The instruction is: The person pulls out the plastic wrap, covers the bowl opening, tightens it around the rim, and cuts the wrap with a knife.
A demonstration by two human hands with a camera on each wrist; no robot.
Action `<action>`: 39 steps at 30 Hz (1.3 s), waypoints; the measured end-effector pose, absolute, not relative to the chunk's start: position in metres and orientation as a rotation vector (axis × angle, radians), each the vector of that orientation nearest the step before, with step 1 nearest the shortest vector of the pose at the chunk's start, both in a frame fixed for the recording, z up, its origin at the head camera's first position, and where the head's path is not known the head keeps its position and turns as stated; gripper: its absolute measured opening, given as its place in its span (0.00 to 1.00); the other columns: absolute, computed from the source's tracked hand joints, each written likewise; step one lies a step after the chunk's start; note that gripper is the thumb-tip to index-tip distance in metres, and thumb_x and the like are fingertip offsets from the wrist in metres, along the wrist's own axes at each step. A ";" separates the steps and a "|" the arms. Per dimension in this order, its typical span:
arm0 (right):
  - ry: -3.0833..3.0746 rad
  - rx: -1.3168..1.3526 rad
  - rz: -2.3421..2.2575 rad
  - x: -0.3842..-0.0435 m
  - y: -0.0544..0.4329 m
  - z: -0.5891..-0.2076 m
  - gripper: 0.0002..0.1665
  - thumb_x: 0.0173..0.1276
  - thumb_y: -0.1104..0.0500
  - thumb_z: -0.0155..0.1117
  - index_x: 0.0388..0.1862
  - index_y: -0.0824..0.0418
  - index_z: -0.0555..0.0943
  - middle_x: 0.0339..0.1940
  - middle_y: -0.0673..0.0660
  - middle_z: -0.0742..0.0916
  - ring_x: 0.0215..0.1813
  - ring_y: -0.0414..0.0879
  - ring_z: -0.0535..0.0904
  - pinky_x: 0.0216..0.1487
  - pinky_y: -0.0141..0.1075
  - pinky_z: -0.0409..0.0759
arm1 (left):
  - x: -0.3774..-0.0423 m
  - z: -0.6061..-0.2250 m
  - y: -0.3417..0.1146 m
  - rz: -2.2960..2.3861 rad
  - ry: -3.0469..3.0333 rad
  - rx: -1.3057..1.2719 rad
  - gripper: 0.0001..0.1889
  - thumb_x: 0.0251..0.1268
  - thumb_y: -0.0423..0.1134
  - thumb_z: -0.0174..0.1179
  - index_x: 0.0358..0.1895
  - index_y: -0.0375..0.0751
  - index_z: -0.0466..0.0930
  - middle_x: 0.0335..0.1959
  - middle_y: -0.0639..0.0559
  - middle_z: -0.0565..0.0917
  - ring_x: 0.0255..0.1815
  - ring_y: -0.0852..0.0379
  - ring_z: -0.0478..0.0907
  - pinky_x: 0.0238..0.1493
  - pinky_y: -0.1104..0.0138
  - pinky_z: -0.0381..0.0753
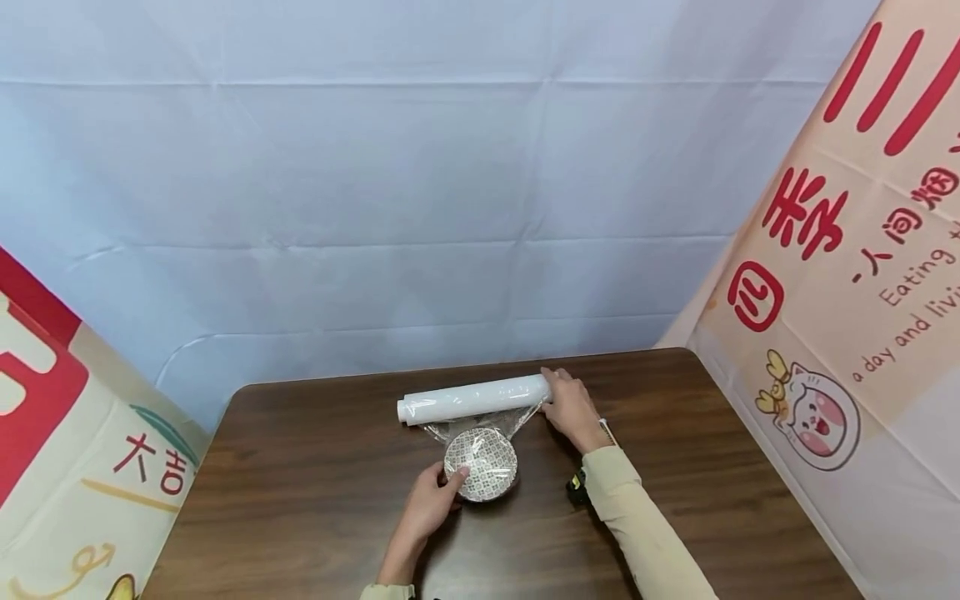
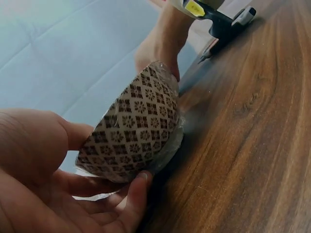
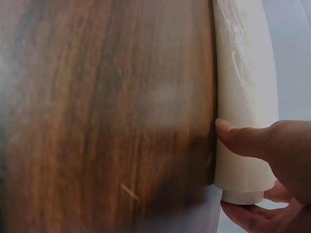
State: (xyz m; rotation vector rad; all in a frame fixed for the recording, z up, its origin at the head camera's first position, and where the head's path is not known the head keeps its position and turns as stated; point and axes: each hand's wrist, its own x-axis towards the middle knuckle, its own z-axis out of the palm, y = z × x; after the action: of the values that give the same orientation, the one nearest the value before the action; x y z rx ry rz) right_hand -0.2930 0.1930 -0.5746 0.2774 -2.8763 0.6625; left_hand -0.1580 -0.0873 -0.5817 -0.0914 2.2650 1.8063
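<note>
A bowl with a dark diamond-and-flower pattern stands on the table, clear film stretched over it. My left hand grips its near left side, thumb over the rim and fingers against the outer wall. In the left wrist view the patterned wall of the bowl shows crinkled film around its lower part. Behind the bowl lies a white roll of cling film, and a narrow strip of film runs from it to the bowl. My right hand holds the right end of the roll, thumb across it and fingers around the core end.
The brown wooden table carries these things, with its back edge close behind the roll. A black object with a yellow patch is beside my right sleeve. A pale cloth hangs behind, with printed banners at the sides.
</note>
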 end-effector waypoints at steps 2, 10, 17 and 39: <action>-2.881 0.261 0.656 -0.294 0.193 -0.574 0.41 0.60 0.65 0.78 0.73 0.67 0.76 0.66 0.75 0.82 0.57 0.70 0.85 0.56 0.58 0.85 | -0.158 -0.580 -0.087 1.801 2.274 -0.093 0.21 0.79 0.46 0.60 0.55 0.27 0.81 0.40 0.42 0.87 0.36 0.57 0.84 0.40 0.66 0.86; -2.836 0.219 0.598 -0.300 0.194 -0.575 0.38 0.60 0.61 0.80 0.70 0.67 0.79 0.55 0.73 0.88 0.49 0.69 0.87 0.48 0.59 0.86 | -0.154 -0.580 -0.086 1.796 2.283 -0.076 0.19 0.76 0.44 0.64 0.54 0.28 0.83 0.36 0.44 0.87 0.33 0.58 0.82 0.37 0.68 0.84; -2.839 0.199 0.657 -0.305 0.195 -0.572 0.39 0.62 0.61 0.80 0.72 0.67 0.78 0.58 0.74 0.86 0.53 0.69 0.87 0.52 0.60 0.86 | -0.152 -0.577 -0.089 1.801 2.322 -0.065 0.16 0.74 0.41 0.66 0.50 0.28 0.85 0.33 0.43 0.87 0.29 0.58 0.80 0.30 0.70 0.79; -2.812 0.243 0.721 -0.317 0.186 -0.581 0.45 0.56 0.60 0.85 0.72 0.66 0.78 0.63 0.73 0.84 0.56 0.68 0.86 0.55 0.58 0.86 | -0.123 -0.562 -0.095 1.515 2.530 0.057 0.18 0.73 0.45 0.65 0.53 0.33 0.86 0.29 0.51 0.86 0.27 0.61 0.77 0.33 0.68 0.77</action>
State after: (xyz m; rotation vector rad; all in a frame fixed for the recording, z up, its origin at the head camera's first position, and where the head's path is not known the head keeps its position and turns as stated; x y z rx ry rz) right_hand -0.3166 0.1861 -0.5807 0.2427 -2.8122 0.7207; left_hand -0.1230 -0.0949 -0.5619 0.0571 2.5303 1.5149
